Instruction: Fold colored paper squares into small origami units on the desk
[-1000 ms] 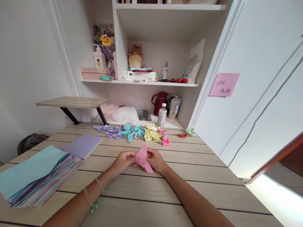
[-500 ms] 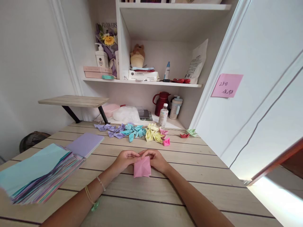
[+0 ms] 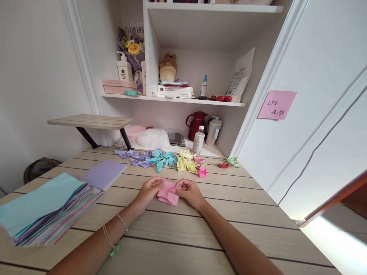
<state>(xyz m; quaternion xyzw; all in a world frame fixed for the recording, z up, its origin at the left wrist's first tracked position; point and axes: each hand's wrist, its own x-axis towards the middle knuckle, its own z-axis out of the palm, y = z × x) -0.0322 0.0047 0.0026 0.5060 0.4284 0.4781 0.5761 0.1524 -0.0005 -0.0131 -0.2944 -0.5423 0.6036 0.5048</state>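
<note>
Paper (image 3: 165,193), folded roughly square with no marked long axis, lies directly between both hands over the surface (image 3: 172,227); contact with it cannot be confirmed. Left hand (image 3: 149,193): fingers closed narrowly at the paper's upper-left edge. Right hand (image 3: 191,194): fingers pinching its right side; neither hand noted as nearer.

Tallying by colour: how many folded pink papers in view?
3 visible: the held paper, between the left hand and right hand; a pale pink piece at the right of the yellow pieces; a bright pink piece just nearer. Others may be hidden.
</note>
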